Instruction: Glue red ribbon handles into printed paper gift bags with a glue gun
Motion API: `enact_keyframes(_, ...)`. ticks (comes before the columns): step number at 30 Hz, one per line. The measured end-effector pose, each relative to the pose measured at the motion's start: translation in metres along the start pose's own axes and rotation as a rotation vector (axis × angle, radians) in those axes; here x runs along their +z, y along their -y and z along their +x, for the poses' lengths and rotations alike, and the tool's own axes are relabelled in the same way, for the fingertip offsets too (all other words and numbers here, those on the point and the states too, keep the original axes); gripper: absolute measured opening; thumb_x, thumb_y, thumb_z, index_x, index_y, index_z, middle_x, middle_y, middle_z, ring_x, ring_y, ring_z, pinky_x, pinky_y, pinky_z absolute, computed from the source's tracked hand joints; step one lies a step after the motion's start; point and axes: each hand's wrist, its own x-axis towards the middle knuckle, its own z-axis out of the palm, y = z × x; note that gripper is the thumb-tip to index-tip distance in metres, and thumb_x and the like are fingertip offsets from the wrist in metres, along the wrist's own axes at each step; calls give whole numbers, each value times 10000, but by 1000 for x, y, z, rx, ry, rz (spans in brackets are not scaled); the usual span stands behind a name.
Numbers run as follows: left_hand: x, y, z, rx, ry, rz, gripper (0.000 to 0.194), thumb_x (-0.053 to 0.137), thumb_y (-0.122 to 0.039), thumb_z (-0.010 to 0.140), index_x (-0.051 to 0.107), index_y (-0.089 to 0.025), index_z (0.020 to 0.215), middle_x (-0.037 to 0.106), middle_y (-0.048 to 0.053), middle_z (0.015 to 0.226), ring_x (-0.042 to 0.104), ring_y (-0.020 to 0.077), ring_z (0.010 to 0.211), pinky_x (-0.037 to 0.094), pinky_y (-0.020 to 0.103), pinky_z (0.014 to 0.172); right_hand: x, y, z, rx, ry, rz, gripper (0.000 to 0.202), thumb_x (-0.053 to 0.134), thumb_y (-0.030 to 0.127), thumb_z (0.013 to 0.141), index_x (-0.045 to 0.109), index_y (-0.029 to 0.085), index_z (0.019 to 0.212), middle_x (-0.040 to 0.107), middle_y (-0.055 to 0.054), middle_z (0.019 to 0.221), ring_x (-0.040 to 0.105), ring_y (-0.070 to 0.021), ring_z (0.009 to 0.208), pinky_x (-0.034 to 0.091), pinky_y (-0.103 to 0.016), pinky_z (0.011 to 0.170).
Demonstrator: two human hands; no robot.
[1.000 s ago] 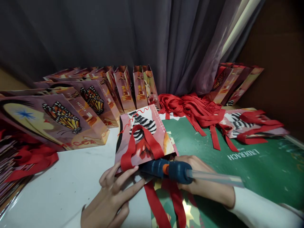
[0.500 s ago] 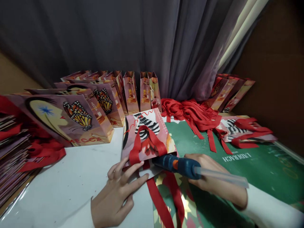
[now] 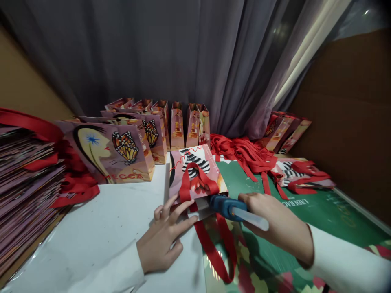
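Note:
A patterned paper bag with a zebra-striped print lies flat in front of me, its opening toward me. One red ribbon handle loops over its front, and another red ribbon hangs out toward me. My left hand rests with fingers spread on the bag's near edge and the pale flap there. My right hand is wrapped round a blue glue gun, a clear glue stick poking from its back. The gun's nose is at the bag's opening; its tip is hidden.
Printed bags stand upright at the back left, and more bags at the back right. Red ribbons lie heaped behind the work. A tall stack of flat bags is on the left; another flat bag lies right.
The glue gun has turned so its glue stick points more toward me, and its nose has shifted along the bag's opening. The head view has shifted. My left hand stays at the bag's edge.

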Motion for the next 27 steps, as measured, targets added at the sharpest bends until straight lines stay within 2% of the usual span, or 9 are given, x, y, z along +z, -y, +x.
enact_keyframes(3, 3, 3, 0, 26, -3, -18, 780, 507, -131, 618, 481, -372, 1359, 254, 40, 1531, 173, 439, 1358, 358, 527, 877, 1, 9, -3, -2, -51, -95, 48, 599, 167, 797, 613, 169, 843, 693, -91, 817, 658, -212, 726, 306, -281, 569)
enact_keyframes(8, 3, 3, 3, 19, 13, -42, 801, 517, -129, 607, 466, -375, 1368, 238, 29, 1538, 158, 441, 1364, 343, 545, 911, 2, 29, -4, 19, -106, -266, 168, 583, 66, 742, 647, 144, 876, 704, -121, 815, 687, -260, 784, 353, -297, 587)
enact_keyframes(12, -2, 2, 5, 25, 39, -71, 853, 520, -129, 601, 407, -378, 1409, 232, 35, 1547, 142, 433, 1369, 335, 550, 926, -1, 49, 0, 7, -82, -340, 186, 555, 38, 761, 664, 125, 884, 709, -152, 828, 695, -265, 772, 404, -299, 603)
enact_keyframes(16, -5, 1, 7, 13, 79, -90, 758, 519, -120, 622, 484, -351, 1343, 214, 32, 1562, 130, 428, 1378, 309, 566, 951, -5, 59, 2, 18, -58, -361, 168, 571, 47, 761, 668, 109, 883, 710, -187, 854, 702, -269, 806, 429, -292, 629)
enact_keyframes(21, -2, 1, 6, 16, 47, -114, 774, 536, -143, 621, 478, -376, 1356, 228, 15, 1560, 143, 424, 1376, 319, 551, 936, -5, 41, -7, 31, -86, -263, 231, 540, 58, 733, 659, 146, 911, 725, -134, 872, 702, -261, 790, 415, -284, 604)
enact_keyframes(24, -1, 0, 5, 12, 31, -120, 714, 535, -153, 641, 523, -358, 1325, 241, 6, 1559, 151, 426, 1374, 317, 541, 938, 3, 17, -25, 24, -98, -45, 240, 532, 90, 717, 642, 189, 906, 719, -62, 809, 680, -211, 712, 408, -263, 581)
enact_keyframes(27, -2, -1, 5, -1, 27, -125, 677, 534, -146, 641, 559, -337, 1289, 266, -1, 1553, 166, 413, 1373, 316, 519, 942, 21, -14, -46, 37, -194, 153, 100, 538, 160, 695, 607, 205, 752, 676, -20, 685, 621, -179, 600, 424, -258, 547)
